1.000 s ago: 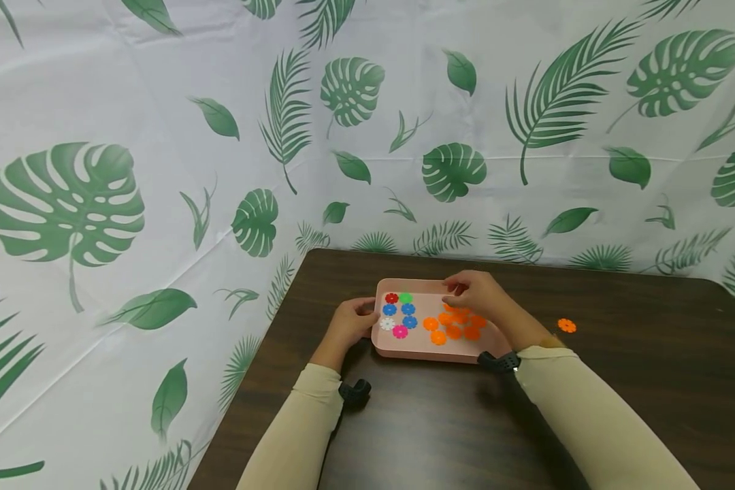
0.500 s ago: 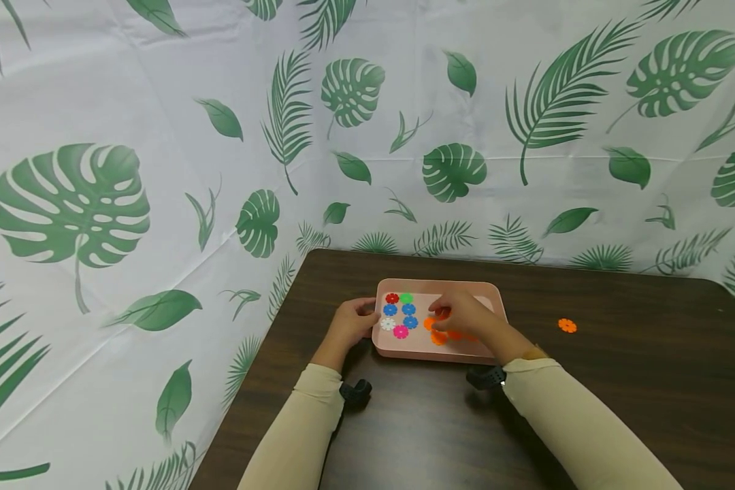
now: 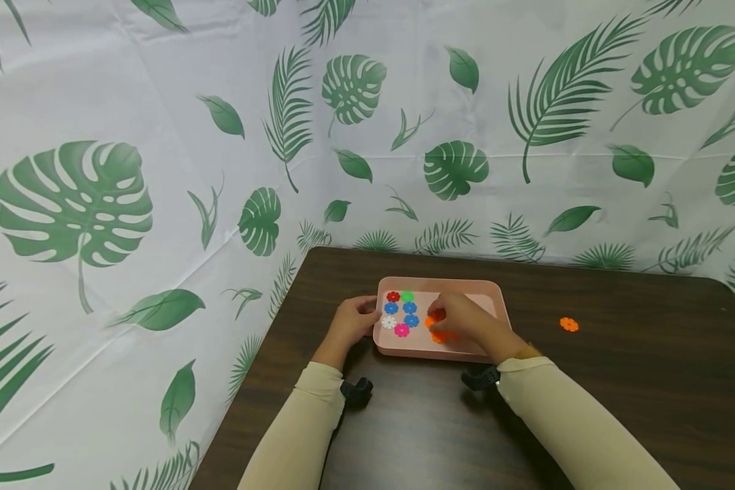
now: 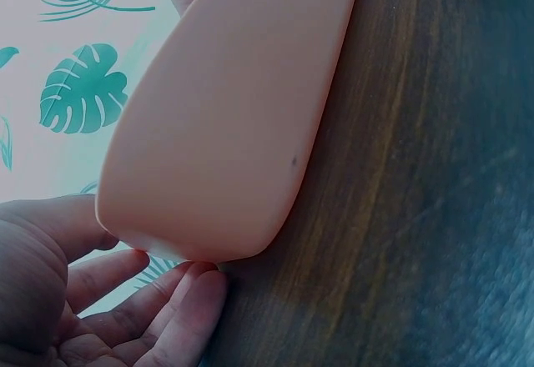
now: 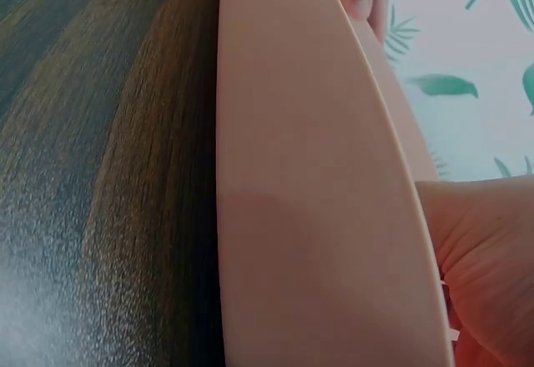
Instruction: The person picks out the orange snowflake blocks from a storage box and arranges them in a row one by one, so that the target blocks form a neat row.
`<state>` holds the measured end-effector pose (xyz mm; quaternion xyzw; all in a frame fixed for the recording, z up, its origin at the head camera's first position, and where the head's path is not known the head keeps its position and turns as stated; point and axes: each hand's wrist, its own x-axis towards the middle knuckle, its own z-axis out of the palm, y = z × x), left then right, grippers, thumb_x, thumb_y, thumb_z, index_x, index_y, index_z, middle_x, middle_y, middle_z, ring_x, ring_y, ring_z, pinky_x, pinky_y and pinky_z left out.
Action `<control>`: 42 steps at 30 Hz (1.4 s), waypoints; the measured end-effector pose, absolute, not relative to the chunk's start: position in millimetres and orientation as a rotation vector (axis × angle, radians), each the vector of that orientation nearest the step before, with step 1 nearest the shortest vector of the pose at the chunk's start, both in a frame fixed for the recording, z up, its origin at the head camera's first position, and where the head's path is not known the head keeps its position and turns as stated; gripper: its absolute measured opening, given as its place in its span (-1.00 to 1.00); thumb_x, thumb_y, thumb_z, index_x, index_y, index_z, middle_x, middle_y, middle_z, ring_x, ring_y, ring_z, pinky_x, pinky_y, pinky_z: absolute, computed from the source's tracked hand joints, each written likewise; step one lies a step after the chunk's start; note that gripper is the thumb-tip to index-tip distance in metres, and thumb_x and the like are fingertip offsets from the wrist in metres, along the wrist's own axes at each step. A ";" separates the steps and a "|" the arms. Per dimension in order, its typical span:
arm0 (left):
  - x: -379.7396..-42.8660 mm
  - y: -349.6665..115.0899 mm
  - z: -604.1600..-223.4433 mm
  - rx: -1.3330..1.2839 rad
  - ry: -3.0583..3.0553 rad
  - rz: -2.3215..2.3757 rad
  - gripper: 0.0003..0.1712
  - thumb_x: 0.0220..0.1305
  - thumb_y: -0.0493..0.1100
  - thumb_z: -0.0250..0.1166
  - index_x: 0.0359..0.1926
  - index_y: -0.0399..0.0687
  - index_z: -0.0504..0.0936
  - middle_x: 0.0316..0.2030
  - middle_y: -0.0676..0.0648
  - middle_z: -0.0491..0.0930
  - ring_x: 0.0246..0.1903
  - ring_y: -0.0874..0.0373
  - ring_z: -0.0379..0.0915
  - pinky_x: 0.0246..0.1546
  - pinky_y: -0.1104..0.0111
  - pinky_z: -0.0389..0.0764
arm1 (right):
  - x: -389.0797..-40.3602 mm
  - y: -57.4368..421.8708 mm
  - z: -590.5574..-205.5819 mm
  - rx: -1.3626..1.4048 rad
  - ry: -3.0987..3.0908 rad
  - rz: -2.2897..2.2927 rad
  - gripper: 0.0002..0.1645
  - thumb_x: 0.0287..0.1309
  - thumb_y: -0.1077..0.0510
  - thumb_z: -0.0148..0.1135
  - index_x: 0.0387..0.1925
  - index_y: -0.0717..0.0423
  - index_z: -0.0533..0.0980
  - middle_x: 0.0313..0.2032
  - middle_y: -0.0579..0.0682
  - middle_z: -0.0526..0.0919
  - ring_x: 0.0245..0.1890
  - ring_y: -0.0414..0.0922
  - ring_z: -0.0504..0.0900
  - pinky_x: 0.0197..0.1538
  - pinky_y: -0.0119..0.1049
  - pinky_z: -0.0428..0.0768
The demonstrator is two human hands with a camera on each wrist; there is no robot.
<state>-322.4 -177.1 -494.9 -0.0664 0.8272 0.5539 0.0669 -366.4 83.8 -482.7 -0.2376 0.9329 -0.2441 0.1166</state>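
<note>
A pink rectangular tray stands on the dark wooden table. My left hand holds its left end; in the left wrist view the thumb lies at the rim and the fingers touch the end wall from below. Over the tray's middle, my right hand reaches down with thumb and forefinger pinching an orange flower-shaped disc. More orange discs lie under that hand, partly hidden. In the right wrist view, the tray wall covers the fingertips of my right hand.
At the tray's left side lie a red disc, a green disc, several blue ones, a white disc and a pink disc. One orange disc lies on the table to the right. A leaf-print cloth hangs behind.
My right hand has moved left and toward me, from the tray's far right part to over the orange discs near its middle. The left hand has stayed at the tray's left end.
</note>
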 end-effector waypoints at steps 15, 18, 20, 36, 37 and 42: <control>-325.2 -178.7 -495.1 -0.194 2.500 1.659 -0.48 0.38 -0.18 0.40 0.34 -0.02 0.61 0.01 -0.19 0.67 -0.12 -0.03 0.67 -0.15 0.15 0.78 | -367.5 78.7 -478.1 -0.599 2.720 -0.619 -0.64 0.05 0.20 0.56 -0.09 0.18 0.70 -0.21 -0.02 0.68 -0.21 -0.03 0.55 0.03 -0.12 0.69; -325.6 -178.5 -495.5 -0.189 2.501 1.657 -0.48 0.38 -0.18 0.39 0.34 -0.03 0.61 0.02 -0.20 0.68 -0.12 -0.03 0.67 -0.15 0.15 0.78 | -367.3 76.8 -478.6 -0.634 2.751 -0.529 -0.62 0.02 0.17 0.58 -0.10 0.16 0.68 -0.25 -0.04 0.64 -0.23 -0.04 0.53 0.00 -0.14 0.66; -325.5 -178.3 -495.9 -0.184 2.501 1.656 -0.48 0.38 -0.19 0.39 0.34 -0.03 0.61 0.02 -0.20 0.68 -0.12 -0.04 0.67 -0.15 0.15 0.78 | -366.0 75.3 -478.7 -0.661 2.773 -0.461 -0.60 -0.01 0.14 0.59 -0.10 0.15 0.67 -0.27 -0.05 0.61 -0.24 -0.04 0.52 -0.04 -0.15 0.65; -324.0 -178.2 -496.9 -0.183 2.494 1.661 -0.48 0.39 -0.19 0.38 0.35 -0.04 0.60 0.03 -0.21 0.67 -0.11 -0.03 0.67 -0.15 0.15 0.78 | -362.0 83.2 -477.4 -0.727 2.857 -0.483 -0.61 0.00 0.09 0.57 -0.12 0.10 0.65 -0.31 -0.09 0.62 -0.27 -0.06 0.52 -0.12 -0.18 0.64; -324.1 -178.3 -496.9 -0.183 2.495 1.662 -0.48 0.39 -0.19 0.38 0.35 -0.04 0.60 0.03 -0.21 0.67 -0.11 -0.04 0.67 -0.15 0.15 0.78 | -362.5 84.8 -477.5 -0.742 2.861 -0.499 -0.61 0.00 0.08 0.56 -0.12 0.11 0.65 -0.30 -0.08 0.62 -0.27 -0.06 0.52 -0.10 -0.17 0.65; -323.8 -178.4 -495.8 -0.192 2.496 1.654 -0.48 0.39 -0.18 0.38 0.35 -0.03 0.59 0.04 -0.22 0.66 -0.09 -0.05 0.66 -0.14 0.14 0.78 | -362.5 94.8 -475.6 -0.773 2.877 -0.618 -0.58 0.03 0.04 0.58 -0.13 0.15 0.64 -0.27 -0.05 0.64 -0.23 -0.04 0.53 -0.02 -0.09 0.64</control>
